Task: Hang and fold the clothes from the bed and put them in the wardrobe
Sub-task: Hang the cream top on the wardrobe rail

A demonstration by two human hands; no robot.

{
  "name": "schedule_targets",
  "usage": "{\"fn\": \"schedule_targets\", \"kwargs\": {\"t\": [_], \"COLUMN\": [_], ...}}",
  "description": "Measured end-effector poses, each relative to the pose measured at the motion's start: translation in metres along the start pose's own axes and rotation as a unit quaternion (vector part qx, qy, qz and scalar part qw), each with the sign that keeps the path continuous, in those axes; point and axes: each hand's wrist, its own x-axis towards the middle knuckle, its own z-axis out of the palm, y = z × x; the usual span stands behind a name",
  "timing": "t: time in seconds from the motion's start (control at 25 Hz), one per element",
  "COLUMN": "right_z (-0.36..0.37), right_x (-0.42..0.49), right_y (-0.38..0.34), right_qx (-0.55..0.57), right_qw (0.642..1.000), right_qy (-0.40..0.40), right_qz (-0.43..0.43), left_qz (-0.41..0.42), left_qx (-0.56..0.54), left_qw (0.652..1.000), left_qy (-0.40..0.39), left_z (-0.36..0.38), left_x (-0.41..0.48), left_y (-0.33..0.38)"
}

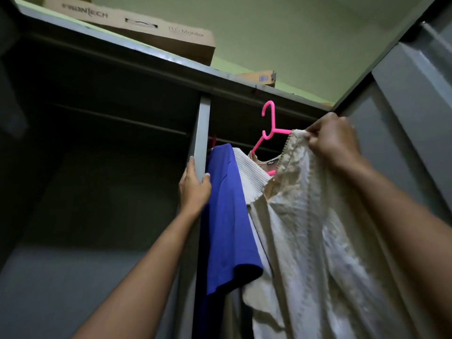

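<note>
Cream garment (318, 228) fills the lower right of the frame, hanging in loose folds from the right hand (335, 143), whose fingers (315, 137) pinch its trimmed top edge at centre right. Its neckline sits on a pink hanger (269, 126), whose hook stands free in the air just above the middle of the frame, not on any rail. At centre, the left hand (194, 184) grips the grey divider post (203, 133) of the wardrobe (110, 41), thumb on the left face and the other fingers curled round the right edge. Just right of that post a blue shirt (227, 216) hangs in the right compartment, with a white ribbed garment (249, 177) between it and the cream one, touching both. Farther back, a dark rail (117, 118) crosses the left compartment. A grey door (403, 99) stands open at upper right. On the wardrobe's top, at upper left, lies a cardboard box (137, 25) printed "Monitor", under a green ceiling (293, 33).
</note>
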Motion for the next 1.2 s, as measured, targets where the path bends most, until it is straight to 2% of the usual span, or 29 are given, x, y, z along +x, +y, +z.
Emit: {"fn": "schedule_targets", "kwargs": {"t": [0.44, 0.6, 0.8, 0.88, 0.96, 1.08, 1.2], "right_z": [0.171, 0.192, 0.194, 0.191, 0.185, 0.176, 0.166], "right_x": [0.029, 0.039, 0.047, 0.050, 0.052, 0.048, 0.036], "right_y": [-0.004, -0.015, -0.028, -0.030, -0.030, -0.026, -0.025], "right_qx": [0.030, 0.066, 0.047, 0.093, 0.205, 0.365, 0.453], "right_qw": [0.999, 0.997, 0.994, 0.989, 0.967, 0.912, 0.866], "right_qy": [-0.013, -0.018, -0.088, -0.081, -0.058, -0.010, -0.024], "right_qz": [0.015, 0.020, 0.048, 0.079, 0.141, 0.189, 0.211], "left_qz": [0.069, 0.074, 0.069, 0.069, 0.067, 0.060, 0.052], "left_qx": [-0.052, -0.074, -0.082, -0.081, -0.078, -0.072, -0.039], "left_qw": [0.996, 0.994, 0.994, 0.994, 0.995, 0.996, 0.998], "left_qy": [-0.012, -0.014, -0.007, -0.012, -0.012, -0.006, 0.007], "left_z": [-0.001, 0.001, 0.001, 0.001, 0.000, 0.000, -0.001], "left_x": [0.044, 0.044, 0.041, 0.041, 0.040, 0.037, 0.031], "left_y": [-0.035, -0.036, -0.037, -0.036, -0.036, -0.034, -0.031]}}
